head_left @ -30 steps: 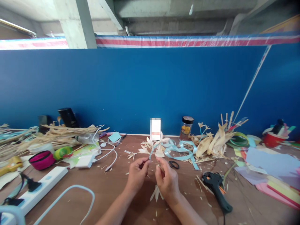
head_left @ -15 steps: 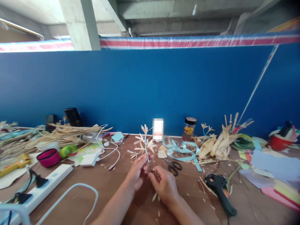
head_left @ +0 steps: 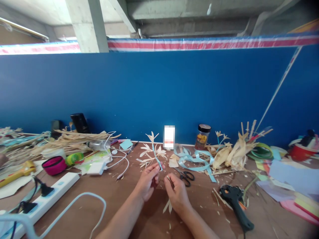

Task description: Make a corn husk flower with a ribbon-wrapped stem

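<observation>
My left hand (head_left: 149,179) is closed in a pinch round the lower stem of a handmade husk flower spray (head_left: 154,151). Its stem is wrapped in light blue, and several pale petal clusters spread above the fingers. Just to the right, apart from the spray, my right hand (head_left: 177,192) pinches a thin pale stem whose tip shows at the fingers. Pale petals (head_left: 167,206) hang out below that hand and seem to belong to this stem. Black-handled scissors (head_left: 186,178) lie beyond my right hand, beside a curling light blue ribbon (head_left: 196,166).
A dark glue gun (head_left: 235,205) lies to the right, near coloured paper sheets (head_left: 294,176). Dried husks (head_left: 234,154) and a black-lidded jar (head_left: 202,136) stand at the back. On the left are a white power strip (head_left: 53,199), cables and a pink band (head_left: 54,165).
My hands have moved apart a little, the right one shifting to the right. The flower spray now leans more to the left. More of the petals below my right hand shows.
</observation>
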`<state>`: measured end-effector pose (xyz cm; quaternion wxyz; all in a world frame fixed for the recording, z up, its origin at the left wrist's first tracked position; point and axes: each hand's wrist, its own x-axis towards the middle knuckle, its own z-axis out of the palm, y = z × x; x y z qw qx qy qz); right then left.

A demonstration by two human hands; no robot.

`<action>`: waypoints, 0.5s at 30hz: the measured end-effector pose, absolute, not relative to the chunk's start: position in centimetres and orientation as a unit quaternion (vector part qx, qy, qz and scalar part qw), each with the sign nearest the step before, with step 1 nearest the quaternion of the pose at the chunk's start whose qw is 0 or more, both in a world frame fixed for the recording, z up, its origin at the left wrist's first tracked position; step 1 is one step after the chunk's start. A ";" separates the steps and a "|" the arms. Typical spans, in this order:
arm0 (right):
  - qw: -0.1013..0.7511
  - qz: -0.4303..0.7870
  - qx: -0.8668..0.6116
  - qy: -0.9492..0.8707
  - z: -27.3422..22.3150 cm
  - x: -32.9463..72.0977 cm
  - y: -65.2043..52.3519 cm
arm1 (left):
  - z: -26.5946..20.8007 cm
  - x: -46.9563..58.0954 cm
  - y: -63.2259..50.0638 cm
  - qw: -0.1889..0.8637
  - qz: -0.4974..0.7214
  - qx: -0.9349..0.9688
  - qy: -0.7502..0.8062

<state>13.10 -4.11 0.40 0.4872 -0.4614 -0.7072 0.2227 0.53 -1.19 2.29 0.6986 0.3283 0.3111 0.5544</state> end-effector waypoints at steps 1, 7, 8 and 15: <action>0.487 0.222 -0.460 -0.709 0.4 13.1 -4.2 | 2.2 0.6 -1.2 0.697 0.553 0.330 0.317; 0.484 0.210 -0.458 -0.716 0.3 13.0 -4.2 | 2.0 0.7 -1.2 0.687 0.547 0.336 0.340; 0.483 0.209 -0.459 -0.716 0.3 13.0 -4.2 | 2.0 0.7 -1.3 0.688 0.546 0.337 0.339; 0.486 0.203 -0.456 -0.718 0.3 13.0 -4.3 | 2.4 0.8 -1.4 0.694 0.553 0.332 0.320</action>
